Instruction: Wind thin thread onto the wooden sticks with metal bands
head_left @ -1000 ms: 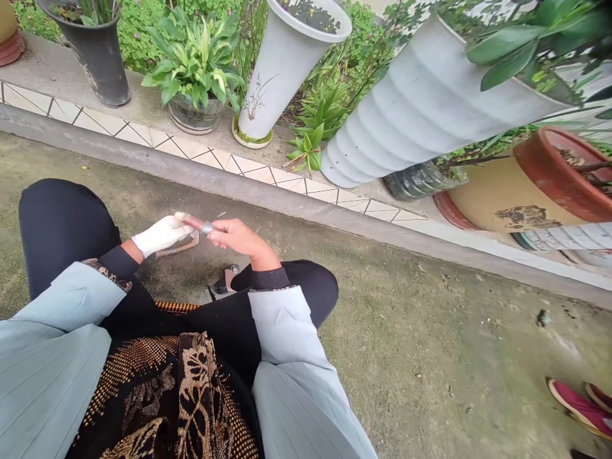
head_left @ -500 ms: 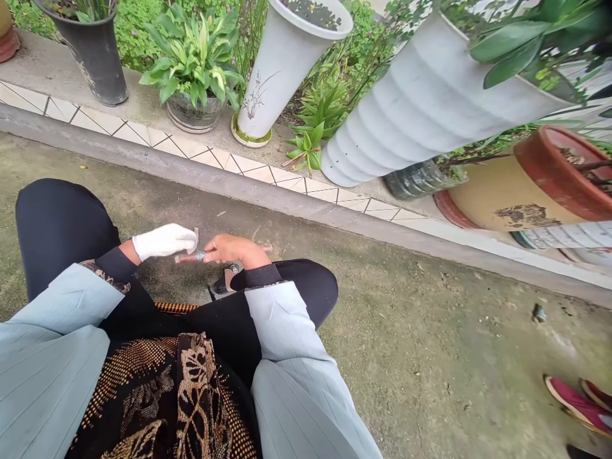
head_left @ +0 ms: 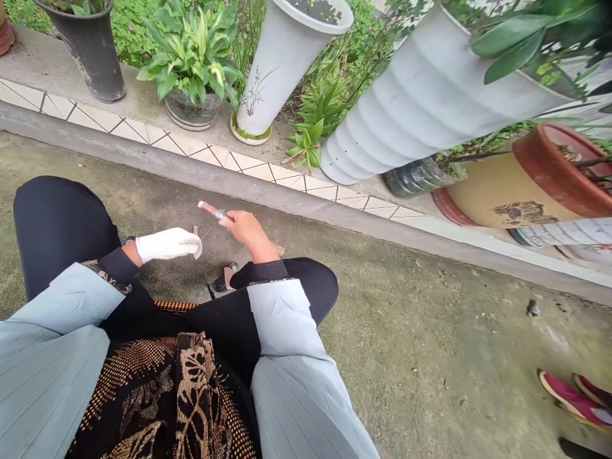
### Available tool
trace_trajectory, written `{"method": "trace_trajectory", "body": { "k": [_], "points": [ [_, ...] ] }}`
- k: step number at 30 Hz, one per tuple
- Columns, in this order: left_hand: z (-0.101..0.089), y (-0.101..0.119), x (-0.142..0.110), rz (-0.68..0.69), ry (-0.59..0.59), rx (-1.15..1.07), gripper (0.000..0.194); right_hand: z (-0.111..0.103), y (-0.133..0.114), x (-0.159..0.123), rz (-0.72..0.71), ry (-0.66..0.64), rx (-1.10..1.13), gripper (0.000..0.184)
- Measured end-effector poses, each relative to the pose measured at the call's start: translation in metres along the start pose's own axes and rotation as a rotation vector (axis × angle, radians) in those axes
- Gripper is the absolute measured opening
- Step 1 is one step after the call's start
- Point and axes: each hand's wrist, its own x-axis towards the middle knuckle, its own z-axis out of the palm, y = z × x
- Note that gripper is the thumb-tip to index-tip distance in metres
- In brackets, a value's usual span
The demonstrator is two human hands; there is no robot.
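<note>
My right hand, bare, is closed round a reddish-brown stick with pale ends. Silvery thin wire or thread is wound round the stick just ahead of my fingers; the stick's other end shows past my wrist. My left hand, in a white glove, is lower and to the left with its fingers closed. A fine strand runs from the winding down to the glove. Beside the gloved fingers a small brown stub pokes up; its lower part is hidden.
Beyond my hands runs a tiled ledge. On it stand a black pot, a tall white pot, a ribbed white planter and a tan-and-red pot. Another person's red shoe is at lower right on the concrete floor.
My right hand has moved up and away with the stick, whose wound end now tilts upward. My gloved left hand has shifted slightly, and the strand between the hands now shows.
</note>
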Motion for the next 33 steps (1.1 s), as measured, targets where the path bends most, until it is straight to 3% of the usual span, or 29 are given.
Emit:
{"method": "trace_trajectory", "body": {
  "k": [3, 6, 9, 12, 13, 14, 17, 19, 21, 24, 26, 30, 33],
  "points": [
    [-0.004, 0.004, -0.001, 0.008, 0.046, 0.11, 0.035, 0.012, -0.013, 0.001, -0.002, -0.188, -0.249, 0.026],
    [-0.008, -0.001, -0.001, -0.034, 0.143, 0.175, 0.034, 0.02, -0.02, -0.001, -0.079, -0.421, -0.311, 0.019],
    [-0.01, -0.011, 0.0, -0.073, 0.25, 0.229, 0.031, 0.017, -0.02, -0.008, -0.21, -0.688, -0.136, 0.015],
    [-0.007, -0.017, 0.003, -0.043, 0.302, 0.133, 0.032, 0.004, -0.015, -0.017, -0.409, -0.946, 0.263, 0.021],
    [-0.006, -0.017, 0.004, -0.027, 0.3, 0.066, 0.034, -0.002, -0.012, -0.019, -0.471, -0.931, 0.408, 0.026],
    [-0.004, -0.018, 0.005, -0.019, 0.285, -0.004, 0.036, -0.007, -0.009, -0.02, -0.49, -0.81, 0.542, 0.029],
    [0.003, -0.016, 0.008, -0.056, 0.178, -0.139, 0.041, -0.014, 0.002, -0.016, -0.334, -0.263, 0.769, 0.032],
    [0.006, -0.014, 0.008, -0.07, 0.074, -0.176, 0.042, -0.012, 0.007, -0.009, -0.165, -0.044, 0.779, 0.031],
    [0.005, -0.01, 0.006, -0.047, 0.008, -0.169, 0.042, -0.006, 0.007, -0.002, -0.026, 0.021, 0.599, 0.027],
    [-0.001, -0.005, 0.002, -0.009, 0.051, -0.082, 0.04, 0.003, 0.001, 0.003, 0.007, -0.045, 0.152, 0.022],
    [-0.008, -0.005, -0.001, -0.006, 0.151, -0.02, 0.04, 0.006, -0.004, 0.002, -0.042, -0.186, -0.024, 0.021],
    [-0.017, -0.012, -0.005, -0.041, 0.329, 0.102, 0.035, 0.008, -0.012, -0.005, -0.171, -0.608, 0.039, 0.021],
    [-0.015, -0.019, -0.001, -0.055, 0.362, 0.127, 0.033, 0.006, -0.02, -0.011, -0.317, -0.843, 0.192, 0.021]
  ]
}}
